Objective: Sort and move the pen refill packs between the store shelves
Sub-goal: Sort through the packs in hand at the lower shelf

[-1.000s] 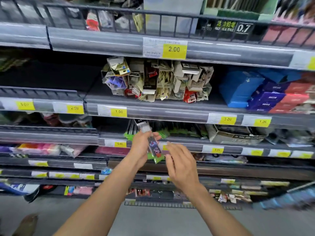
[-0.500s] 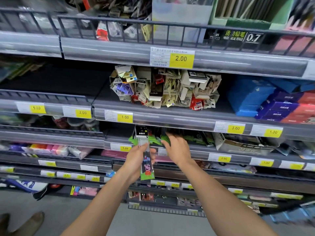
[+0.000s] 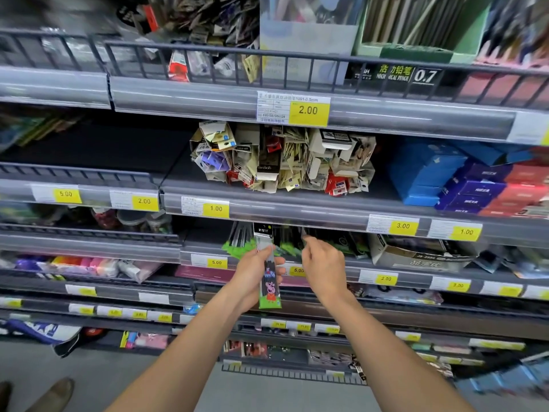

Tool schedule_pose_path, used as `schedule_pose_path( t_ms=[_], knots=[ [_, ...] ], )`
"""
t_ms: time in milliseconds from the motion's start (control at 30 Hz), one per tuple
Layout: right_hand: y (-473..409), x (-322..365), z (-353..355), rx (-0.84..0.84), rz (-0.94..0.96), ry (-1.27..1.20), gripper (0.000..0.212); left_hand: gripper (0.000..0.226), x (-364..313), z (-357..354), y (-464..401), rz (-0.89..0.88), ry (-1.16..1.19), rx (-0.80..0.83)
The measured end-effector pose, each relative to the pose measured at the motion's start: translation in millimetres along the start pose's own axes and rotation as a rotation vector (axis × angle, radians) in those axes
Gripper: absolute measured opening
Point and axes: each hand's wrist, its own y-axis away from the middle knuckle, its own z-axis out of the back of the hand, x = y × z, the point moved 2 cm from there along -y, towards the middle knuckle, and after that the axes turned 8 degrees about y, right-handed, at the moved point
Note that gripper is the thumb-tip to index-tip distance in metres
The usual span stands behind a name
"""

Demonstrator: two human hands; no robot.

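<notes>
The store shelves (image 3: 297, 203) fill the view, with yellow price tags (image 3: 309, 110) along the rails. On one shelf lies a heap of small card packs (image 3: 282, 159), and beside it blue boxes (image 3: 424, 173). Lower, the row of refill packs (image 3: 285, 239) stands on its shelf. The left hand (image 3: 252, 275) grips one pen refill pack (image 3: 269, 281), fingers curled round it. The right hand (image 3: 322, 263) has fingers loosely curled, tips at the row; whether it pinches a pack cannot be told.
</notes>
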Motion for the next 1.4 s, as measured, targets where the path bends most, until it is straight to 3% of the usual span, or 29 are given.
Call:
schedule_pose_path(
  t_ms=[133,233,400,500,567,667,767,867,1067,1267,1400],
  knots=[
    [14.0,1.2,12.9,-0.037,0.004,0.028,0.032,0.033,6.0,-9.8,-0.2,0.022,0.041,-0.019],
    [35.0,10.4,20.5,-0.145,0.037,0.015,0.020,0.038,10.2,-14.2,-1.3,0.036,0.111,-0.006],
    [74.3,36.0,23.0,-0.217,0.349,-0.051,0.013,0.062,4.1,-16.7,4.0,0.134,0.330,0.130],
    [73.4,30.7,22.1,-0.130,0.322,-0.252,0.023,0.042,0.6,-9.7,8.0,0.100,0.275,0.096],
    [63.5,20.3,21.5,-0.095,0.202,-0.318,0.030,0.032,-0.7,-0.8,8.9,0.056,0.273,0.045],
    [32.6,1.2,10.0,0.070,-0.012,-0.143,0.032,0.032,-1.9,16.1,8.9,0.015,0.271,0.001],
    [4.4,-7.7,-11.5,0.405,-0.051,0.080,0.060,0.027,2.5,29.4,9.8,0.048,0.251,-0.003],
    [-6.7,-3.4,-29.7,0.530,-0.026,0.203,0.060,0.028,8.1,38.4,8.3,0.062,0.229,-0.024],
    [-3.0,3.5,-28.2,0.284,-0.042,0.207,0.023,0.033,10.6,44.5,9.8,0.083,0.207,-0.028],
    [-3.4,4.9,-7.0,0.097,-0.071,0.146,0.018,0.032,11.8,37.8,6.1,0.098,0.240,-0.011],
    [26.0,14.2,6.7,-0.185,0.096,0.093,0.013,0.030,15.2,23.2,-0.9,0.113,0.252,-0.015]
  ],
)
